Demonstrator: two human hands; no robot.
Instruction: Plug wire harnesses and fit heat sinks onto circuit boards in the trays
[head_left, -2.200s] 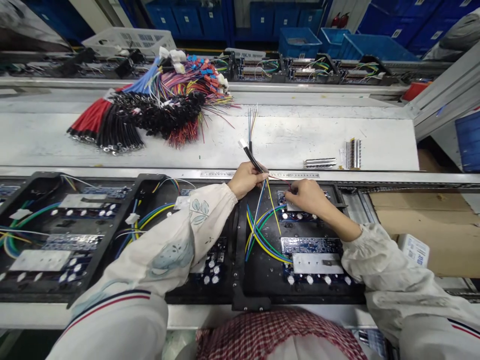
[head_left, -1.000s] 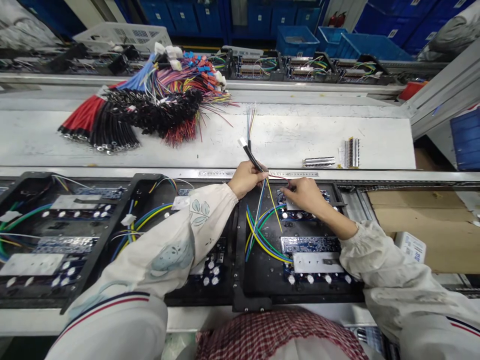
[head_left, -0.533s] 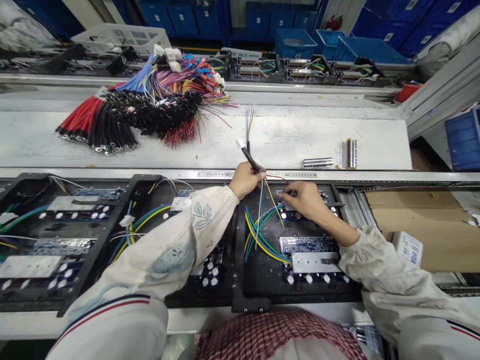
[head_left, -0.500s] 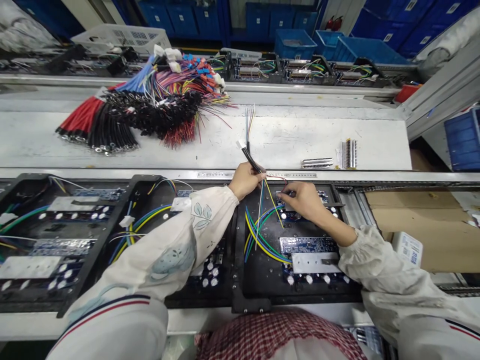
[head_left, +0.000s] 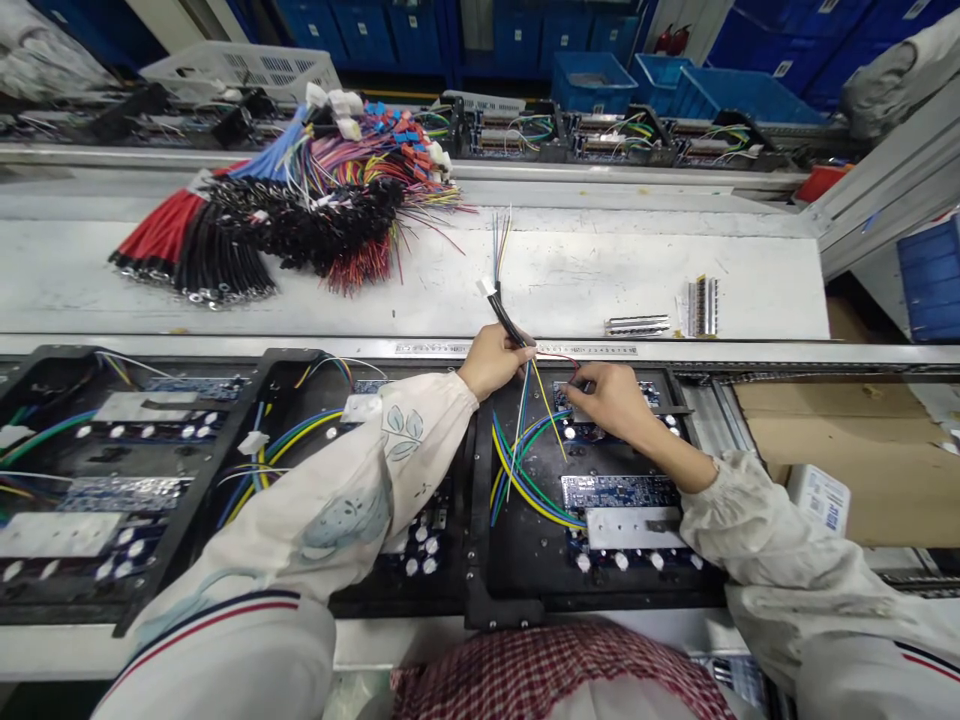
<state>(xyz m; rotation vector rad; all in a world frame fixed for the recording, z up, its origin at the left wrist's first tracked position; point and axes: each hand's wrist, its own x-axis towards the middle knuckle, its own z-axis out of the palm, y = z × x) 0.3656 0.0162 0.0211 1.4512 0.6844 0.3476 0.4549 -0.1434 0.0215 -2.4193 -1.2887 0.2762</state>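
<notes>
My left hand is closed round a black-sleeved wire harness. Its loose thin wires point up away from me, and a white connector sits near its upper end. White, blue and yellow wires hang from the hand over the black tray. My right hand pinches the end of a thin red wire that runs across from the left hand. The fingertips are above the far circuit board, partly covering it. Thick green, blue and yellow wires curve to the nearer circuit board.
A heap of wire harnesses lies on the white bench beyond the trays. Small metal strips rest at its right. More black trays with boards stand to my left. Cardboard and a white box are at right.
Both hands keep their grips and stay almost in place. The view has shifted very slightly, and the hanging white wire has swung a little to the left.
</notes>
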